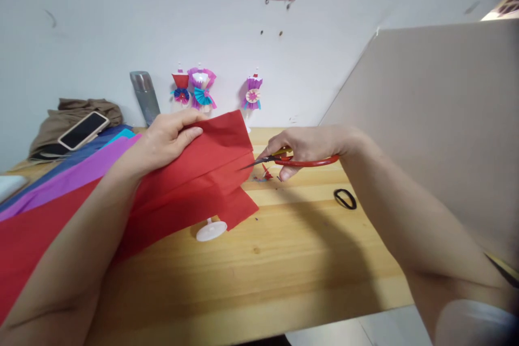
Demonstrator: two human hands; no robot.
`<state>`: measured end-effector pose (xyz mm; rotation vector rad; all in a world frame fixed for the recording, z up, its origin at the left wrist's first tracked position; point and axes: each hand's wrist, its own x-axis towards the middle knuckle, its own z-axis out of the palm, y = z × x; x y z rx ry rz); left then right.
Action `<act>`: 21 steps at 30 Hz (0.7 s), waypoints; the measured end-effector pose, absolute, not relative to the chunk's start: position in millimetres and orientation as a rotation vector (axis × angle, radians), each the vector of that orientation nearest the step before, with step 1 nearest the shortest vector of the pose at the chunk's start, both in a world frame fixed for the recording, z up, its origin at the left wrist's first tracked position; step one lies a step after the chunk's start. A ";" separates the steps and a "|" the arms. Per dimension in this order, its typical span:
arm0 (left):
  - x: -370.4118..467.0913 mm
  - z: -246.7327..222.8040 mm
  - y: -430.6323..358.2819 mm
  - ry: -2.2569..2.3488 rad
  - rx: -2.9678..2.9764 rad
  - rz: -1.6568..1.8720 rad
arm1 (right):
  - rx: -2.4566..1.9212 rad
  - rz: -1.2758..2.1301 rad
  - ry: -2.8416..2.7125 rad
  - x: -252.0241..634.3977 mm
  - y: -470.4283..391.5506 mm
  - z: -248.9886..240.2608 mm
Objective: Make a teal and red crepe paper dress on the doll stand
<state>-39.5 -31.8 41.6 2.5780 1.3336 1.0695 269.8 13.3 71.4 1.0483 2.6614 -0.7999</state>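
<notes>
My left hand is closed on a long sheet of red crepe-like paper, thumb on top near its far edge. The sheet trails off to the lower left, and its right end has a cut with a flap hanging down. In my right hand is a pair of scissors with red handles, fingers wrapped through the loops. Their dark blades point left and lie at the paper's right edge. A white round base on a short stem sticks out from under the sheet.
Purple paper, a phone and brown cloth lie at the left. A grey bottle and small dressed figures stand near the wall. A black hair band and red scraps are on the wooden table.
</notes>
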 end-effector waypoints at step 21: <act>-29.7 28.2 -26.7 1.235 2.202 1.171 | 1.046 -0.776 2.726 274.6 21.1 72.1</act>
